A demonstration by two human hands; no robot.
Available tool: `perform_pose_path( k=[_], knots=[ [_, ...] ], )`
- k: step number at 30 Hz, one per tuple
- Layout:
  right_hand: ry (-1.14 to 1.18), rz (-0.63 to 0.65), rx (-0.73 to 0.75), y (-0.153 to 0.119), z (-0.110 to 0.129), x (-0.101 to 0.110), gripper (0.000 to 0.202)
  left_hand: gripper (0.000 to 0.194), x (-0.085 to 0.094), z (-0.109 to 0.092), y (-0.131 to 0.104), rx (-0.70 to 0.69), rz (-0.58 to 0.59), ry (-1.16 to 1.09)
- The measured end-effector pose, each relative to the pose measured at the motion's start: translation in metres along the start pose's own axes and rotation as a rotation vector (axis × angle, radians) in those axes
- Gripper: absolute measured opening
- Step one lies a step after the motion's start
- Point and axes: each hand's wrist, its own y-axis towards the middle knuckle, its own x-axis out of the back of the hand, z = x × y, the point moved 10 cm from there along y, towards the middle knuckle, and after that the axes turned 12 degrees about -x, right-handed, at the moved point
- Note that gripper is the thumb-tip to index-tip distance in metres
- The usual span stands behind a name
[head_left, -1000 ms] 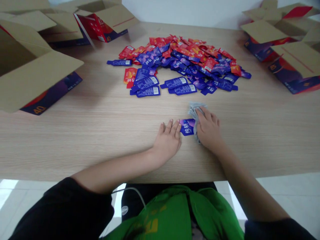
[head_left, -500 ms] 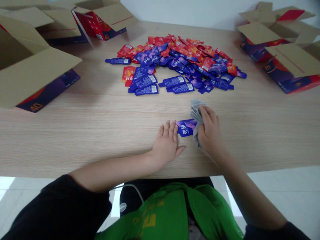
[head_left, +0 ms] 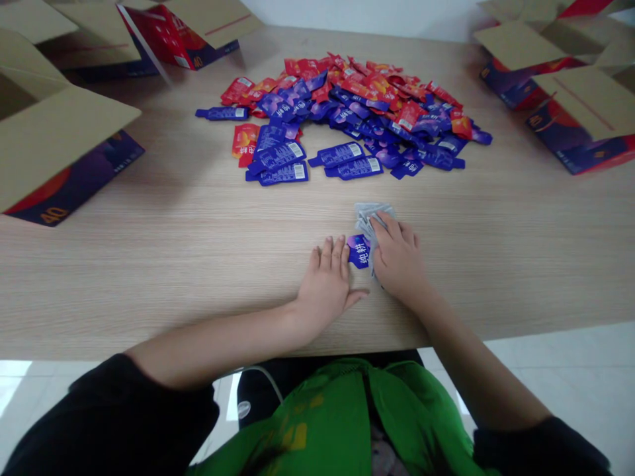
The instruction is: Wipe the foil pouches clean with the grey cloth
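A blue-purple sachet (head_left: 358, 252) lies flat on the wooden table, its white characters facing up. My left hand (head_left: 325, 281) rests flat at the sachet's left end, fingers stretched out and thumb apart. Bunched under my right hand (head_left: 399, 258) is a grey cloth (head_left: 372, 215), pressed onto the sachet's right part and hiding it. Farther back spreads a pile of sachets, red ones (head_left: 347, 73) mostly behind and blue ones (head_left: 342, 116) mostly in front. Several blue sachets (head_left: 340, 155) lie loose along the pile's near edge.
Open cardboard boxes stand on both sides: a large one (head_left: 94, 175) at the near left, a red-sided one (head_left: 173, 39) behind it, and others such as the blue-red box (head_left: 570, 145) at the right. The table's front edge (head_left: 278, 357) runs before my body.
My right hand has moved the grey cloth left along the sachet, covering more of it. My left hand stays in place on the table. The view has shifted slightly.
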Motion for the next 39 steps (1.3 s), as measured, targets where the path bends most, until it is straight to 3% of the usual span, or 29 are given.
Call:
perform_pose_path(
  k=[6, 12, 16, 21, 24, 27, 30, 36, 39],
  knots=[
    [-0.071, -0.042, -0.132, -0.008, -0.046, 0.004, 0.058, 0.093, 0.000, 0.001, 0.001, -0.007, 0.027, 0.034],
    [-0.053, -0.047, -0.035, -0.026, -0.048, 0.007, 0.058, 0.088, 0.003, 0.001, -0.002, -0.024, 0.000, 0.049],
    [0.066, -0.042, -0.045, -0.019, -0.048, 0.014, 0.056, 0.087, 0.002, 0.001, -0.004, -0.013, -0.034, 0.031],
    [0.121, -0.043, 0.018, -0.015, -0.006, 0.022, 0.057, 0.081, 0.004, 0.006, -0.005, 0.028, -0.041, -0.004],
    [0.045, -0.006, 0.097, -0.021, 0.028, 0.012, 0.056, 0.079, 0.005, 0.004, -0.005, 0.004, -0.002, -0.005],
    [-0.021, 0.033, 0.131, -0.025, 0.039, -0.001, 0.054, 0.076, 0.006, 0.003, -0.003, -0.001, 0.009, -0.001],
    [-0.025, 0.005, 0.085, -0.025, 0.023, -0.001, 0.056, 0.077, 0.005, 0.004, -0.002, 0.029, 0.012, 0.015],
    [-0.025, -0.038, -0.094, -0.028, -0.035, 0.006, 0.052, 0.081, 0.004, 0.004, -0.002, 0.033, 0.036, 0.029],
    [0.009, -0.031, -0.111, -0.026, -0.055, 0.006, 0.052, 0.080, 0.004, 0.003, -0.001, 0.032, 0.040, 0.026]
  ],
)
